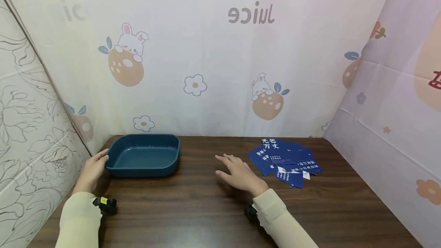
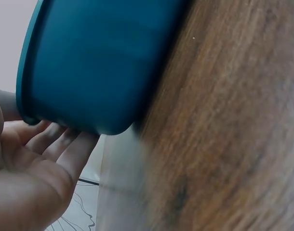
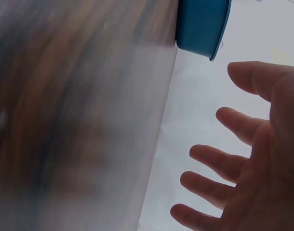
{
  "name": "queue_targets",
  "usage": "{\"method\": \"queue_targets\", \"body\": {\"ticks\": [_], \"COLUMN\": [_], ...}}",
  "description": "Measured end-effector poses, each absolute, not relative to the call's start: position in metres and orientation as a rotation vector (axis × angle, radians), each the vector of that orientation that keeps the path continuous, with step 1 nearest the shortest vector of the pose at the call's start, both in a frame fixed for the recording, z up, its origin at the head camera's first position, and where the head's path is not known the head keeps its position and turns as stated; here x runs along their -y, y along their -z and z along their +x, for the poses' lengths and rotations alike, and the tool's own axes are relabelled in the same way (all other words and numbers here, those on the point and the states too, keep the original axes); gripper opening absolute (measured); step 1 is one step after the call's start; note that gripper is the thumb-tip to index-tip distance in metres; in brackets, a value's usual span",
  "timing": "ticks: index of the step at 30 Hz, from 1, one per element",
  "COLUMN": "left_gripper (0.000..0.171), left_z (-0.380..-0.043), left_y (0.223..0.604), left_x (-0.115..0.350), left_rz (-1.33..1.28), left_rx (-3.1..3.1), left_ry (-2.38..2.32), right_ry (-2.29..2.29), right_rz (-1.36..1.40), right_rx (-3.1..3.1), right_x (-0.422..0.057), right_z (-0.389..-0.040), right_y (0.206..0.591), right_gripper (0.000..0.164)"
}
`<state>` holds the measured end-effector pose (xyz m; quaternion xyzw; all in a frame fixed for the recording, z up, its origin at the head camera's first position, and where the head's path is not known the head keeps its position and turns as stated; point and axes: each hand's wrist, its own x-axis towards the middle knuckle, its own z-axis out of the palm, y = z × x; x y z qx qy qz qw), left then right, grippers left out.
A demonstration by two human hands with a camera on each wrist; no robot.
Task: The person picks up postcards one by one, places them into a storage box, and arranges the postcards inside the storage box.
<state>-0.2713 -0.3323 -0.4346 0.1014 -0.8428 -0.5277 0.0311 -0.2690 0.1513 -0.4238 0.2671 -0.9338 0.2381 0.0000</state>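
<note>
At the left of the table sits a blue rectangular plastic basin point(image 1: 143, 172) with rounded corners and a lipped rim. My left hand point(image 1: 92, 169) grips its left end. In the left wrist view the thumb is up at the rim and the fingers point(image 2: 78, 153) lie against the outer wall of the basin point(image 2: 96, 67). My right hand point(image 1: 239, 173) hovers over the middle of the table, palm down, holding nothing. Its fingers point(image 3: 219, 161) are spread and relaxed in the right wrist view. To the right of that hand lies a loose pile of dark blue printed cards point(image 1: 280, 158).
The dark wood-grain table point(image 1: 193, 209) meets a printed curtain point(image 1: 213, 56) at the back. More printed cloth point(image 1: 396, 98) hangs on the right, and a flower-patterned panel point(image 1: 31, 133) stands close on the left, beside the left arm.
</note>
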Motion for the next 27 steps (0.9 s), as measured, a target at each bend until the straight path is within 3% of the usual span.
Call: {"method": "queue_targets", "body": {"ticks": [27], "left_gripper": [0.06], "left_z": [-0.261], "left_y": [0.442], "left_x": [0.305], "left_rz": [0.1], "left_rx": [2.552], "left_ry": [1.827], "right_ry": [-0.75], "right_rz": [0.613], "right_rx": [2.865], "right_x": [-0.215], "right_z": [-0.284], "right_y": [0.417], "right_gripper": [0.059]}}
